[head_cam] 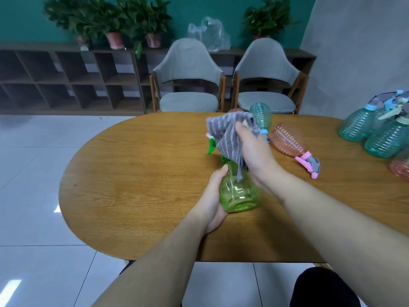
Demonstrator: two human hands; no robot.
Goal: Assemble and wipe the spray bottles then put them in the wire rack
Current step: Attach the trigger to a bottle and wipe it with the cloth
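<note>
— Surface? Room?
— Oval wooden table (137, 173) on pale floor tiles; beyond it two grey chairs (188, 78), dark cubby shelving (66, 78), potted plants (106, 21), teal wall.
— Hands?
— Left hand (213, 200) wrapped round green spray bottle (240, 191), above table's near middle. Right hand (254, 151) clutching grey striped cloth (230, 134) over bottle's top.
— Elsewhere on table?
— Teal bottle (261, 115) and pink bottle (287, 140) lying toward far edge; upright teal bottles (376, 134) clustered at right end.

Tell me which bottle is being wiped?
The yellow-green bottle, held by the left hand; the right hand rubs its top with a grey cloth. No others are held.
</note>
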